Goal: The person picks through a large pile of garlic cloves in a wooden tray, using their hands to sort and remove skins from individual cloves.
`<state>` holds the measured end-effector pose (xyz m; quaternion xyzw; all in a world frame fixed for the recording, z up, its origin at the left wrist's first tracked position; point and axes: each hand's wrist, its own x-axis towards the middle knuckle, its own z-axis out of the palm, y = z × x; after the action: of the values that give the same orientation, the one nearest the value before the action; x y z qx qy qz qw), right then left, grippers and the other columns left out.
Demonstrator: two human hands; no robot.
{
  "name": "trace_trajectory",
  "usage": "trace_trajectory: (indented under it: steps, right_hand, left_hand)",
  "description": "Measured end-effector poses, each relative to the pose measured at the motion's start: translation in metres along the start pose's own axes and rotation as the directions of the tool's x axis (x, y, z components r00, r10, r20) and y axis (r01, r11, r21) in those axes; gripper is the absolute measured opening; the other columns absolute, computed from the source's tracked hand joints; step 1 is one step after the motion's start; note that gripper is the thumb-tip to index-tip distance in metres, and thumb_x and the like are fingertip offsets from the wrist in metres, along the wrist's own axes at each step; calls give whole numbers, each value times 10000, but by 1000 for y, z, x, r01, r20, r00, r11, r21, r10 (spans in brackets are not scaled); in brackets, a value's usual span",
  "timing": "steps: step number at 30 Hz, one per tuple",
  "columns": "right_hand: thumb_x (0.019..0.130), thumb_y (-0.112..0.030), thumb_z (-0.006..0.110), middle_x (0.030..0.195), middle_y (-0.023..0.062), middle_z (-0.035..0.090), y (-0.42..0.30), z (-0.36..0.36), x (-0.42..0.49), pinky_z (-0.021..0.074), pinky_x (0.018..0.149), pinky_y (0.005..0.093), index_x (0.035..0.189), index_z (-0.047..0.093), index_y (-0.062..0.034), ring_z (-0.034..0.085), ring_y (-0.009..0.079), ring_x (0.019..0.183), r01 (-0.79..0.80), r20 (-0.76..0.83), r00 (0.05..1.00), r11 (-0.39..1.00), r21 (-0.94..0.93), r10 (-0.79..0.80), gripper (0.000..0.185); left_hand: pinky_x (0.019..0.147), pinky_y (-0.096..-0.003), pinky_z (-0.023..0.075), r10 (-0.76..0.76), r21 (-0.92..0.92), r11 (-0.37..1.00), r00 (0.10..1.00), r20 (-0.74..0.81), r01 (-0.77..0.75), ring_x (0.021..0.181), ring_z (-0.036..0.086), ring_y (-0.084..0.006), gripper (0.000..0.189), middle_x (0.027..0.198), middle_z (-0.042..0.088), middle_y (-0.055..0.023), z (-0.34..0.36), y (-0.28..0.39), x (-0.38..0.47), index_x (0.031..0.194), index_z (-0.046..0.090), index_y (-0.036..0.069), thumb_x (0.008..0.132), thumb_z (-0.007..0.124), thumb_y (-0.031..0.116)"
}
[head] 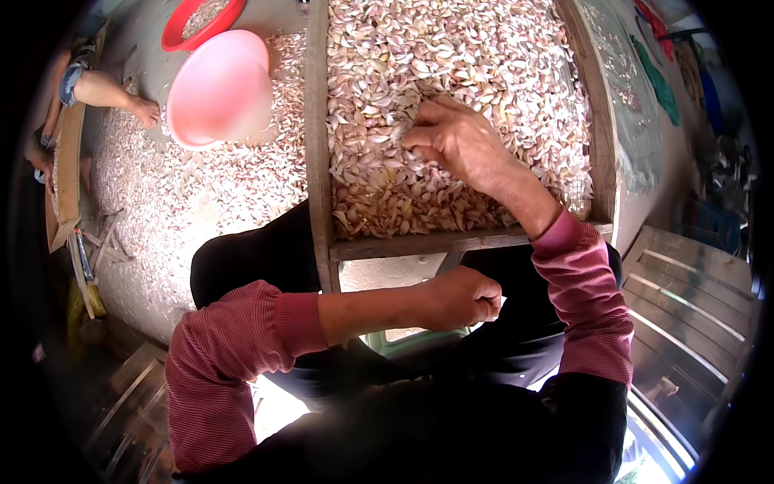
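Observation:
Before me a wooden-framed tray (318,121) is spread with a thick layer of garlic cloves (387,72). My right hand (456,142) rests low over the middle of the cloves, its fingers bent down among them; whether it pinches one is hidden. My left hand (462,299) is curled closed in front of the tray's near rail, above my lap. Its fingertips are turned away from view, so what it may hold cannot be seen.
Many cloves (242,181) cover the floor at the left, beside a pink basin (221,91) and a red basin (202,24) with cloves inside. Another person's bare leg (109,91) is by a second wooden tray (71,163). A slatted wooden surface (683,302) stands at the right.

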<state>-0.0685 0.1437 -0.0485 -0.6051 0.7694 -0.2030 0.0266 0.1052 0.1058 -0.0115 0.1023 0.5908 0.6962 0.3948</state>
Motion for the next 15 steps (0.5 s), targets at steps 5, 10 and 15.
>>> trace_trajectory:
  steps: [5, 10, 15]
  right_hand:
    - [812, -173, 727, 870, 62, 656, 14, -24, -4, 611, 693, 278, 886, 705, -103, 654, 167, 782, -268, 137, 959, 951, 151, 249, 104]
    - [765, -162, 757, 921, 48, 686, -7, -21, -23, 604, 735, 280, 879, 693, -80, 673, 175, 812, 6, 120, 993, 992, 128, -21, 155]
    - [773, -86, 738, 853, 48, 679, 2, -19, -27, 579, 745, 332, 850, 663, -71, 670, 208, 766, -89, 77, 994, 980, 180, 76, 109]
  left_hand:
    - [674, -312, 469, -62, -33, 998, 998, 3, 62, 729, 583, -166, 154, 797, 636, -88, -3, 7, -4, 929, 614, 6, 910, 559, 148]
    - [727, -346, 483, -54, -40, 998, 998, -28, 53, 789, 629, -237, 147, 830, 668, -149, -1, 3, -1, 897, 634, -9, 865, 574, 121]
    - [684, -309, 474, -66, 11, 998, 998, -7, 66, 732, 590, -164, 162, 797, 638, -94, -1, 2, 1, 949, 618, 1, 904, 550, 141]
